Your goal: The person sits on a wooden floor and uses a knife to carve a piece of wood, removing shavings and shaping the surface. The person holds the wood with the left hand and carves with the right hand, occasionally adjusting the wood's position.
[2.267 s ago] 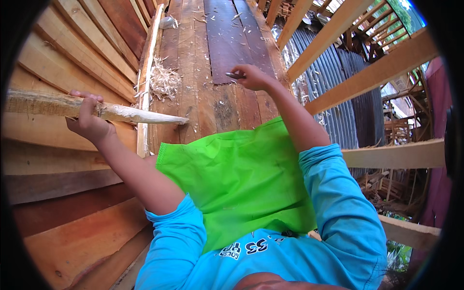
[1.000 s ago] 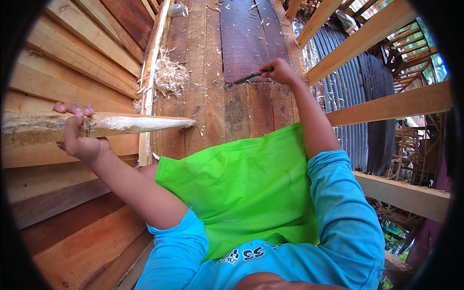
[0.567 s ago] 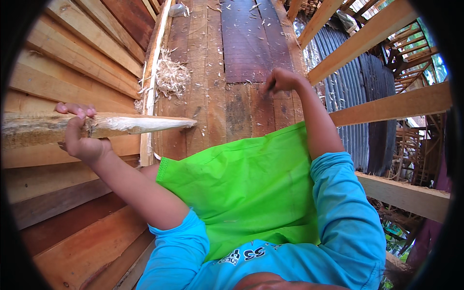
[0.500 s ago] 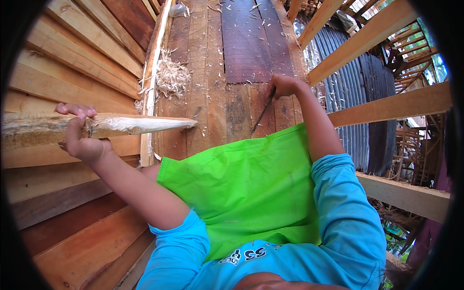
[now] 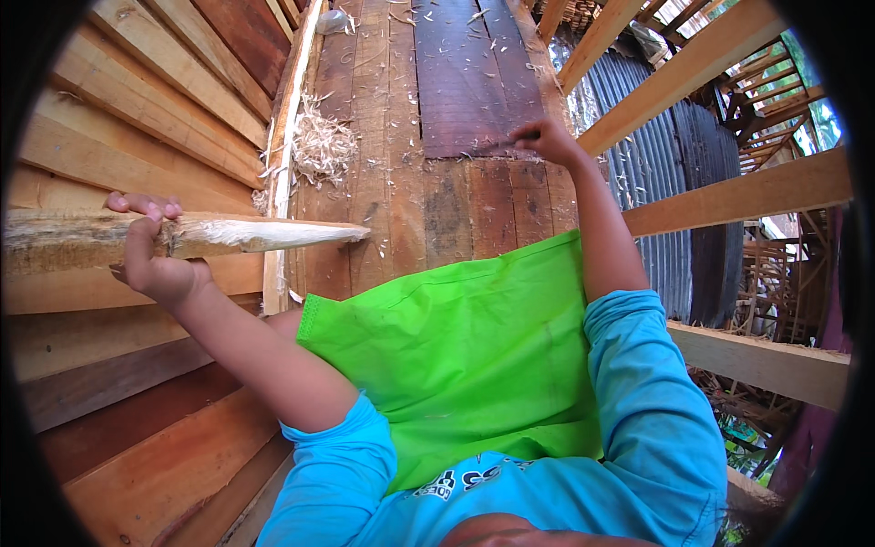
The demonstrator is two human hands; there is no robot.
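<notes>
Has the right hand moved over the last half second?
Yes. The right hand went from the brown boards up to the dark plank's near edge.

Rough wooden stake, pale shaved tip; matt plank floor; smooth green cloth.

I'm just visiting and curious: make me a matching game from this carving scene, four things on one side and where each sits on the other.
Things:
1. wooden stake
2. knife
3. pile of shavings
4. green cloth

Places:
A. on the floor planks by the wall
B. over the person's lap
C. in the left hand, pale carved tip pointing right
D. at the right hand, stretched out over the floor

Pairs: 1-C, 2-D, 3-A, 4-B
</notes>
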